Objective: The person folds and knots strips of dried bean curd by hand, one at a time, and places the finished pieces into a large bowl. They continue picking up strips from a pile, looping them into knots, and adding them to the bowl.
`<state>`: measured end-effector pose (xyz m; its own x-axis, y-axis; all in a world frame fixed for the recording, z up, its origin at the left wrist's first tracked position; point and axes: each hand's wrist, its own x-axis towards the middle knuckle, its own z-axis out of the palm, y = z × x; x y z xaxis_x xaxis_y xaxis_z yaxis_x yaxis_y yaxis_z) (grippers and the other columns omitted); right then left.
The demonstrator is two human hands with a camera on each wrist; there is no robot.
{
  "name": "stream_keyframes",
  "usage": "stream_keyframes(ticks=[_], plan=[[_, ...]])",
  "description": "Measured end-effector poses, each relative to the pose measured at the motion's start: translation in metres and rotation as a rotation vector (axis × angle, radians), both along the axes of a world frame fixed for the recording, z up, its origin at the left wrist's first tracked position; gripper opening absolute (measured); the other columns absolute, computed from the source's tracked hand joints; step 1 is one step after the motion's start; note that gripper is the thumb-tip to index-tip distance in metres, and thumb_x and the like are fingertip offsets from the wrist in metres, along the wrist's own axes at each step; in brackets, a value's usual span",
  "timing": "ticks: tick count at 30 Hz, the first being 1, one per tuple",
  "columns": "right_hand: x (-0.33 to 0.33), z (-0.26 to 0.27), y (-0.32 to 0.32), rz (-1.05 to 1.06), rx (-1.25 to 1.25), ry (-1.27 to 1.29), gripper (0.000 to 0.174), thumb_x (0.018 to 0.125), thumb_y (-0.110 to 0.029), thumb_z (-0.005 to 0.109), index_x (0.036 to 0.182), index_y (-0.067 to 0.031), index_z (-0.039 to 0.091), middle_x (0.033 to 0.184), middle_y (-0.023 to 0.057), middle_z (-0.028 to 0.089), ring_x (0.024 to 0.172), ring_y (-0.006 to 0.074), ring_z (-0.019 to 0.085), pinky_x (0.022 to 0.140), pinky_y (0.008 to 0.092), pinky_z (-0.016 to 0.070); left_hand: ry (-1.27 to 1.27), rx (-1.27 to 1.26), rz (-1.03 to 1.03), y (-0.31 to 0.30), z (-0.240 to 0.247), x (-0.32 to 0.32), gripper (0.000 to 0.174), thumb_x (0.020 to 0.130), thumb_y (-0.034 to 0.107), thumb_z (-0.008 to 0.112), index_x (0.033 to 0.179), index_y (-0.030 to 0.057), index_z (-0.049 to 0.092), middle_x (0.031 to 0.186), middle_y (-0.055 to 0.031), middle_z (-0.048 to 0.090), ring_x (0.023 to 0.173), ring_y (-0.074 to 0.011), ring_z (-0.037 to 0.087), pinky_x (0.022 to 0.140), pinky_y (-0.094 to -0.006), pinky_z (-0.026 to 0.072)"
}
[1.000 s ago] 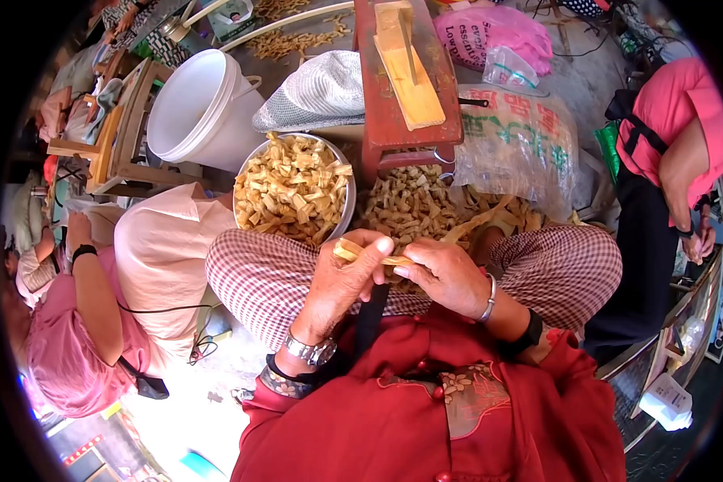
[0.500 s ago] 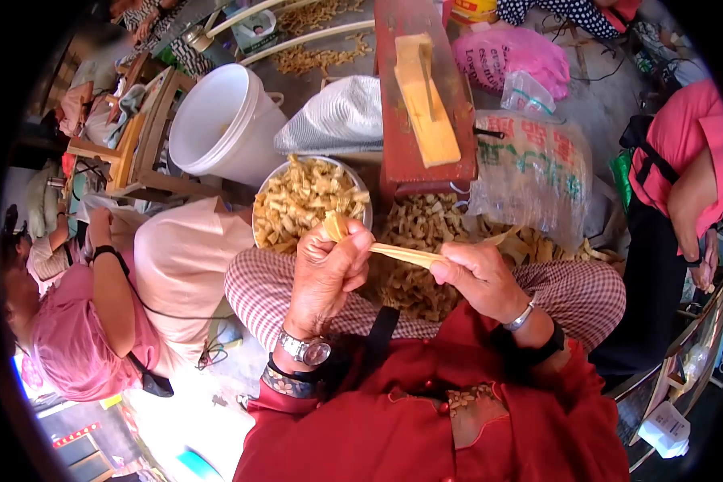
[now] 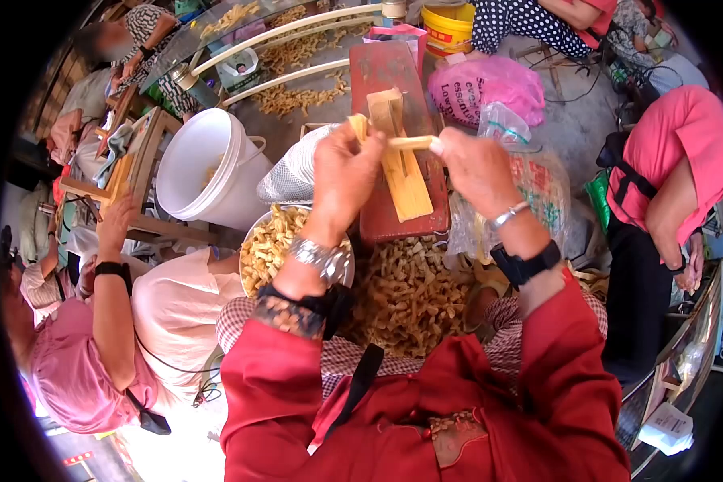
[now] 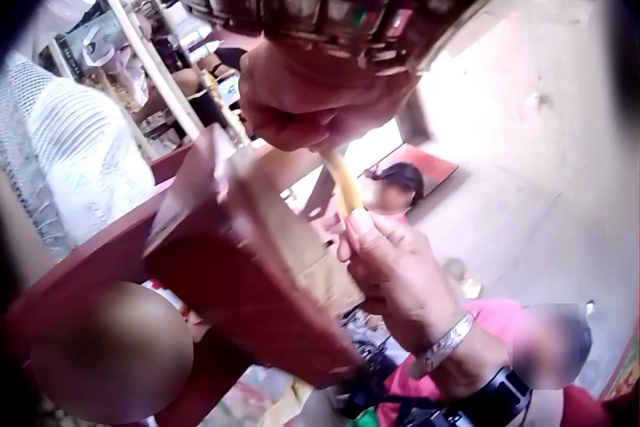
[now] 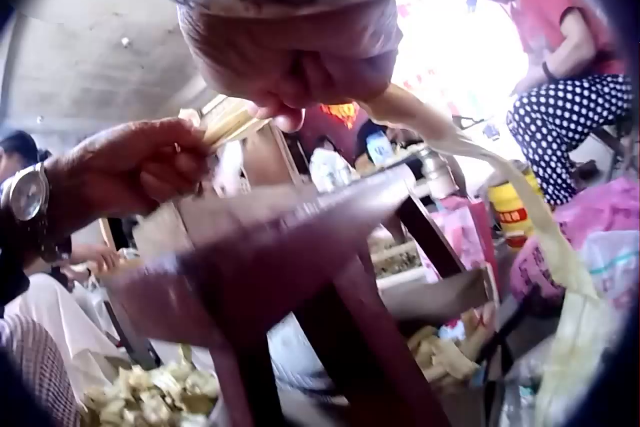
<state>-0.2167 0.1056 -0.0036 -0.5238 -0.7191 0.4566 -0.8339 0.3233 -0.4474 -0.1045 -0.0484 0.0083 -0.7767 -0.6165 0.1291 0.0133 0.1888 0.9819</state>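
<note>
Both hands hold a pale yellow pliable strip (image 3: 411, 143) stretched over a red wooden bench (image 3: 373, 72). My left hand (image 3: 345, 177) pinches one end, and a folded bit sticks up past its fingers. The other side is gripped between the thumb and curled fingers of my right hand (image 3: 478, 173). In the right wrist view a long tail of the strip (image 5: 545, 227) hangs from behind the right hand. Beneath the hands, on the bench, lies a yellow wooden board (image 3: 406, 189) with a thin upright piece on it.
A metal basin (image 3: 349, 269) of knotted yellow pieces stands left of a large pile of similar pieces (image 3: 410, 297). Beyond the basin are a white bucket (image 3: 205, 165) and a white mesh sack (image 3: 285, 173). A pink bag (image 3: 486, 88) lies right of the bench. People sit on both sides.
Both hands have moved forward from above the lap to over the bench, keeping hold of the strip. The strip was bunched close between the hands, then drawn out straight.
</note>
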Motion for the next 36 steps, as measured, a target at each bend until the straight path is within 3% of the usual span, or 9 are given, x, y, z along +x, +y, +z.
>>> stream_keyframes(ticks=[3, 8, 14, 16, 21, 23, 29, 33, 36], plan=[[0.008, -0.04, 0.014, 0.013, 0.05, -0.049, 0.016, 0.09, -0.022, 0.051, 0.083, -0.0072, 0.054, 0.064, 0.0186, 0.056, 0.062, 0.0394, 0.058, 0.053, 0.0493, 0.0428, -0.096, -0.399, 0.041, -0.008, -0.037, 0.008, 0.017, 0.089, 0.018, 0.061, 0.08, 0.003, 0.061, 0.06, 0.0041, 0.051, 0.05, -0.0014, 0.042, 0.044, -0.0206, 0.0325], [0.078, -0.024, 0.056, 0.115, -0.16, -0.561, 0.027, 0.093, -0.029, 0.053, 0.083, -0.0035, 0.055, 0.059, 0.0157, 0.051, 0.055, 0.0341, 0.057, 0.049, 0.0398, 0.0419, -0.409, 0.104, -0.227, 0.029, 0.004, 0.085, 0.028, 0.092, 0.03, 0.06, 0.082, 0.0035, 0.062, 0.054, 0.003, 0.051, 0.043, -0.0022, 0.043, 0.037, -0.0176, 0.0312], [0.172, -0.025, 0.061, 0.446, -0.254, -0.533, 0.02, 0.082, -0.022, 0.067, 0.078, -0.008, 0.054, 0.062, 0.0083, 0.05, 0.055, 0.0289, 0.055, 0.05, 0.0383, 0.0418, -0.579, 0.232, -0.544, 0.057, -0.073, 0.152, 0.046, 0.098, 0.042, 0.044, 0.09, -0.0005, 0.062, 0.069, -0.0036, 0.06, 0.061, -0.0095, 0.053, 0.055, -0.0235, 0.045], [0.198, -0.018, 0.051, 0.556, -0.455, -0.539, 0.02, 0.082, -0.023, 0.066, 0.078, -0.0081, 0.054, 0.064, 0.0075, 0.053, 0.057, 0.0277, 0.057, 0.052, 0.0383, 0.043, -0.305, 0.459, -0.544, 0.09, -0.065, 0.157, 0.051, 0.098, 0.046, 0.041, 0.096, -0.0001, 0.064, 0.073, -0.0052, 0.061, 0.067, -0.0121, 0.055, 0.065, -0.0233, 0.0466], [0.23, -0.01, 0.067, 0.861, -0.051, -0.707, 0.016, 0.084, -0.022, 0.064, 0.085, -0.0073, 0.057, 0.067, 0.0078, 0.054, 0.062, 0.0281, 0.058, 0.054, 0.0381, 0.0443, -0.371, 1.401, -0.618, 0.088, -0.055, 0.133, 0.041, 0.095, 0.037, 0.053, 0.11, -0.0007, 0.056, 0.063, 0.0021, 0.054, 0.044, -0.0037, 0.04, 0.04, -0.0179, 0.0364], [0.231, -0.005, 0.074, 0.789, -0.146, -0.705, 0.015, 0.086, -0.022, 0.062, 0.087, -0.0068, 0.058, 0.071, 0.0085, 0.055, 0.065, 0.0275, 0.06, 0.055, 0.0383, 0.0452, -0.381, 1.166, -0.444, 0.083, -0.04, 0.138, 0.031, 0.094, 0.029, 0.057, 0.103, -0.0004, 0.058, 0.054, 0.0082, 0.034, 0.041, -0.0019, 0.027, 0.036, -0.0173, 0.023], [0.204, -0.01, 0.071, 0.141, -0.741, -0.691, 0.008, 0.087, -0.009, 0.059, 0.088, -0.0012, 0.058, 0.079, 0.012, 0.055, 0.071, 0.0296, 0.058, 0.063, 0.0393, 0.0462, -0.387, 0.639, -0.368, 0.103, -0.003, 0.183, 0.018, 0.093, 0.017, 0.056, 0.099, 0.0005, 0.059, 0.059, 0.0078, 0.043, 0.048, -0.0012, 0.035, 0.044, -0.0177, 0.0272], [0.212, -0.014, 0.069, 0.163, -0.528, -0.814, 0.015, 0.09, -0.014, 0.055, 0.083, -0.001, 0.053, 0.073, 0.0158, 0.053, 0.068, 0.035, 0.055, 0.06, 0.0402, 0.0443, -0.221, 0.235, -0.277, 0.118, 0.02, 0.205, 0.012, 0.093, 0.014, 0.056, 0.093, 0.0013, 0.057, 0.066, 0.0019, 0.052, 0.05, -0.0047, 0.042, 0.045, -0.0181, 0.0328], [0.204, 0.0, 0.075, 0.266, -0.307, -0.838, 0.02, 0.09, -0.019, 0.051, 0.079, -0.0028, 0.053, 0.066, 0.0171, 0.052, 0.062, 0.0369, 0.055, 0.054, 0.0432, 0.0423, -0.04, -0.814, -0.194, 0.111, 0.022, 0.203, 0.01, 0.087, 0.008, 0.062, 0.088, -0.0019, 0.062, 0.091, -0.0112, 0.061, 0.067, -0.0144, 0.056, 0.053, -0.0233, 0.044]])
